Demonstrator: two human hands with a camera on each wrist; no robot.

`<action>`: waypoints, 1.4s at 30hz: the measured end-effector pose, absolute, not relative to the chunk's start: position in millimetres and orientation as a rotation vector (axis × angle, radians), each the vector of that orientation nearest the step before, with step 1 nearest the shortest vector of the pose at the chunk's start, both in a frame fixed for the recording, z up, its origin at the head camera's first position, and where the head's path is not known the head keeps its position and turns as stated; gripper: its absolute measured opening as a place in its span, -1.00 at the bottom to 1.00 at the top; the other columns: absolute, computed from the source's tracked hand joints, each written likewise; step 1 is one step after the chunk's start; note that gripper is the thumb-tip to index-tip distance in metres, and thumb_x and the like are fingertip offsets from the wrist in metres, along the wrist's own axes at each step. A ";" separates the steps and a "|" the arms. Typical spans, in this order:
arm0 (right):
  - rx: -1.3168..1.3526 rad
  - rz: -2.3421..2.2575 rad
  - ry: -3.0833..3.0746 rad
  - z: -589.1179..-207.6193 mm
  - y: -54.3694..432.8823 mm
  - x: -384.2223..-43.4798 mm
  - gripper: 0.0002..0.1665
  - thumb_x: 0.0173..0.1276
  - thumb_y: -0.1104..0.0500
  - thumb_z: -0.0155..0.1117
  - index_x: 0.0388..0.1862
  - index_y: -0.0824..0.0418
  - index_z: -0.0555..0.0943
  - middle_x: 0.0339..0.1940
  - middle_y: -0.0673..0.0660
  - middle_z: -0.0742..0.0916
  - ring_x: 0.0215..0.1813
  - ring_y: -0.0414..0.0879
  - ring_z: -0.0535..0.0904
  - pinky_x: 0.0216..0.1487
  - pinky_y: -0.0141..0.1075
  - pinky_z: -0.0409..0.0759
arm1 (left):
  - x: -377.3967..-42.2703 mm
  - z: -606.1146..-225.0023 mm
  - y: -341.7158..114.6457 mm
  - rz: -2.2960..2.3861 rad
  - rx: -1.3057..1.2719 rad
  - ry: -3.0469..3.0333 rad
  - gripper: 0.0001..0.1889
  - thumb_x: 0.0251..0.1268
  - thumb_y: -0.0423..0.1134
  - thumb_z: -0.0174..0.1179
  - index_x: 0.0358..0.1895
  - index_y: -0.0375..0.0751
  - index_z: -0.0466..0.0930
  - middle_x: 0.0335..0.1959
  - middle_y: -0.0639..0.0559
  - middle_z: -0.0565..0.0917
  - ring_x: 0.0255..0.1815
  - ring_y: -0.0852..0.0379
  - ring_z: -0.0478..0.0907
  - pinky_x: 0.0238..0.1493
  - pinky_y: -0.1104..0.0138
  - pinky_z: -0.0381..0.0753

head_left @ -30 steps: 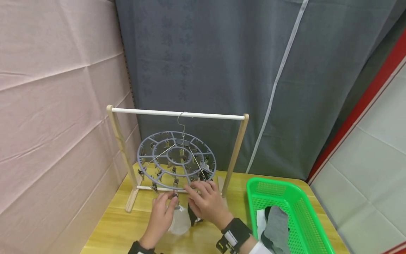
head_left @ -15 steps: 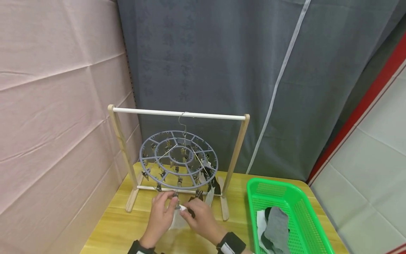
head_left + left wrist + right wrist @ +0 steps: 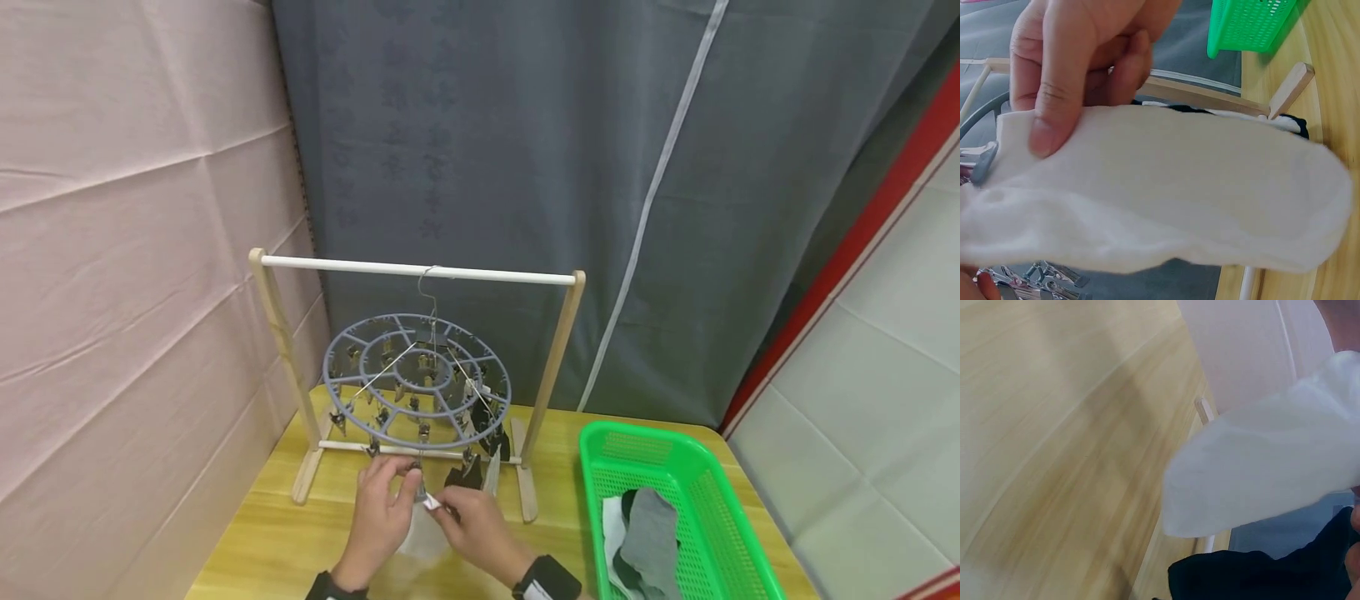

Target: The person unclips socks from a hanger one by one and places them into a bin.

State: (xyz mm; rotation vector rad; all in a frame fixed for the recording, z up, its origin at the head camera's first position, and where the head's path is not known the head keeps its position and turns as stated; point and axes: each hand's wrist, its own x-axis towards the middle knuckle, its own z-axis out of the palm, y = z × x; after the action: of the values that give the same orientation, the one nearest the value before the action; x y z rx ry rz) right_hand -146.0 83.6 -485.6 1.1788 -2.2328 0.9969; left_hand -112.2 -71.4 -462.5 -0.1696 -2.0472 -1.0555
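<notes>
In the head view my left hand (image 3: 378, 512) pinches a metal clip that hangs from the front of a round grey sock hanger (image 3: 507, 385). The clip (image 3: 985, 164) bites the cuff edge of a white sock (image 3: 1179, 187). My right hand (image 3: 480, 527) pinches that cuff beside the clip, its thumb lying flat on the fabric in the left wrist view. The sock's foot hangs free below both hands. Just behind the right hand hangs a black sock (image 3: 467, 473), which shows in the right wrist view below the white one.
The hanger hooks over the white bar (image 3: 420, 268) of a wooden stand on the table. More clips dangle around its rings, and black and white socks hang at its right side. To the right stands a green basket (image 3: 588, 483) holding a grey sock (image 3: 651, 533) and other socks.
My right hand has come down from the hanger's front rim to the white sock's cuff and now pinches it. The left hand has stayed at the clip.
</notes>
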 end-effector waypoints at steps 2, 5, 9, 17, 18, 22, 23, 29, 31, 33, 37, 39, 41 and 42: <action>1.190 1.035 -2.271 -486.6 84.6 -144.6 -0.93 0.22 0.26 0.36 -0.40 0.12 0.65 -0.52 -0.07 0.71 -0.49 -0.51 0.36 -0.45 -0.77 0.30 | -112.7 -462.6 -71.9 -1.044 -0.189 -2.030 -0.91 0.10 -0.42 0.29 -0.32 -0.24 0.64 -0.40 0.09 0.61 -0.31 0.28 0.42 -0.18 0.40 0.22; 1.206 1.057 -2.303 -489.2 87.5 -142.8 -0.93 0.23 0.29 0.35 -0.38 0.13 0.65 -0.50 -0.05 0.72 -0.47 -0.50 0.41 -0.44 -0.76 0.35 | -113.4 -462.7 -72.8 -1.043 -0.203 -2.011 -0.91 0.08 -0.42 0.29 -0.32 -0.23 0.64 -0.40 0.07 0.62 -0.31 0.26 0.43 -0.17 0.41 0.22; 1.224 1.043 -2.287 -491.6 96.9 -141.7 -0.93 0.24 0.30 0.33 -0.38 0.13 0.64 -0.52 -0.05 0.70 -0.49 -0.51 0.38 -0.44 -0.77 0.32 | -113.3 -463.0 -72.9 -1.040 -0.196 -2.011 -0.90 0.07 -0.39 0.31 -0.31 -0.22 0.64 -0.39 0.05 0.63 -0.30 0.26 0.42 -0.17 0.39 0.23; 1.136 1.143 -2.229 -471.1 148.7 -139.0 -0.83 0.12 0.40 0.34 -0.38 0.15 0.63 -0.62 -0.05 0.63 -0.57 -0.56 0.22 -0.60 -0.73 0.24 | -112.2 -469.7 -71.5 -0.980 -0.197 -2.098 -0.82 0.03 -0.37 0.34 -0.25 -0.20 0.64 -0.33 0.06 0.66 -0.24 0.21 0.43 -0.14 0.33 0.33; 1.097 1.159 -2.236 -466.1 157.3 -139.4 -0.84 0.12 0.40 0.35 -0.39 0.16 0.64 -0.64 -0.05 0.61 -0.58 -0.56 0.22 -0.62 -0.71 0.24 | -112.0 -470.5 -71.6 -0.967 -0.199 -2.109 -0.82 0.03 -0.37 0.34 -0.25 -0.19 0.64 -0.33 0.07 0.66 -0.23 0.20 0.43 -0.14 0.33 0.33; 0.951 1.199 -2.265 -446.4 191.9 -144.9 -0.87 0.14 0.42 0.35 -0.38 0.22 0.65 -0.66 -0.02 0.62 -0.58 -0.54 0.29 -0.65 -0.63 0.32 | -111.8 -472.6 -73.7 -0.940 -0.211 -2.112 -0.81 0.02 -0.37 0.34 -0.24 -0.21 0.64 -0.33 0.06 0.66 -0.25 0.19 0.45 -0.15 0.33 0.33; 0.916 1.195 -2.267 -442.4 200.5 -147.0 -0.89 0.14 0.42 0.35 -0.38 0.25 0.65 -0.65 -0.01 0.64 -0.58 -0.53 0.32 -0.65 -0.61 0.34 | -111.9 -473.0 -74.5 -0.934 -0.215 -2.110 -0.82 0.03 -0.36 0.34 -0.24 -0.21 0.64 -0.33 0.06 0.66 -0.25 0.18 0.46 -0.15 0.33 0.33; 0.613 1.100 -2.360 -425.5 248.7 -158.9 -0.95 0.21 0.37 0.35 -0.41 0.26 0.65 -0.68 -0.03 0.62 -0.64 -0.48 0.33 -0.71 -0.52 0.34 | -112.8 -476.3 -78.5 -0.932 -0.203 -2.111 -0.81 0.04 -0.35 0.34 -0.23 -0.21 0.64 -0.33 0.06 0.66 -0.26 0.19 0.46 -0.16 0.35 0.32; 0.539 1.093 -2.353 -422.0 262.1 -164.2 -0.91 0.21 0.40 0.33 -0.44 0.25 0.64 -0.68 0.01 0.64 -0.67 -0.44 0.36 -0.71 -0.51 0.34 | -113.2 -477.2 -78.9 -0.941 -0.195 -2.111 -0.81 0.04 -0.36 0.35 -0.23 -0.19 0.64 -0.33 0.07 0.66 -0.26 0.20 0.45 -0.17 0.35 0.32; 0.507 1.066 -2.330 -419.0 274.7 -171.6 -0.88 0.20 0.43 0.32 -0.45 0.25 0.63 -0.69 0.03 0.64 -0.69 -0.44 0.39 -0.71 -0.51 0.35 | -113.0 -476.6 -79.3 -0.943 -0.183 -2.114 -0.80 0.03 -0.37 0.34 -0.22 -0.20 0.64 -0.33 0.07 0.66 -0.26 0.19 0.45 -0.16 0.34 0.33; 0.405 0.949 -2.382 -415.8 299.8 -186.9 -0.89 0.29 0.34 0.29 -0.45 0.23 0.61 -0.74 0.01 0.60 -0.70 -0.43 0.38 -0.69 -0.49 0.33 | -112.0 -475.4 -80.7 -0.960 -0.144 -2.129 -0.79 0.03 -0.35 0.35 -0.21 -0.22 0.64 -0.32 0.05 0.66 -0.24 0.21 0.44 -0.16 0.33 0.36; 0.332 0.861 -2.448 -417.6 312.4 -193.1 -0.88 0.33 0.26 0.28 -0.42 0.22 0.61 -0.72 -0.01 0.61 -0.67 -0.44 0.39 -0.65 -0.46 0.34 | -111.4 -475.5 -81.8 -0.972 -0.125 -2.137 -0.78 0.02 -0.35 0.36 -0.22 -0.22 0.64 -0.32 0.04 0.66 -0.22 0.23 0.43 -0.15 0.33 0.36; 0.280 0.778 -2.515 -420.9 325.0 -198.4 -0.87 0.35 0.21 0.28 -0.41 0.21 0.61 -0.69 -0.02 0.64 -0.65 -0.42 0.41 -0.62 -0.43 0.35 | -111.4 -476.2 -82.3 -0.983 -0.117 -2.141 -0.78 0.01 -0.35 0.37 -0.21 -0.21 0.64 -0.32 0.05 0.67 -0.22 0.25 0.42 -0.16 0.34 0.36; 0.265 0.744 -2.546 -422.7 331.2 -200.8 -0.86 0.35 0.19 0.28 -0.39 0.21 0.62 -0.67 -0.01 0.66 -0.63 -0.41 0.42 -0.61 -0.42 0.36 | -111.7 -476.7 -82.4 -0.981 -0.118 -2.140 -0.78 0.01 -0.35 0.37 -0.21 -0.21 0.64 -0.32 0.05 0.67 -0.22 0.25 0.42 -0.16 0.35 0.36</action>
State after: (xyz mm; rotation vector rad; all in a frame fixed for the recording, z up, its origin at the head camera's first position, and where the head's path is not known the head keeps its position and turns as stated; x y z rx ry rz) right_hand -200.8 331.2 -422.7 0.2654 -2.5459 0.7442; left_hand -111.7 -82.4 -476.7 -0.1181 -2.1402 -0.9814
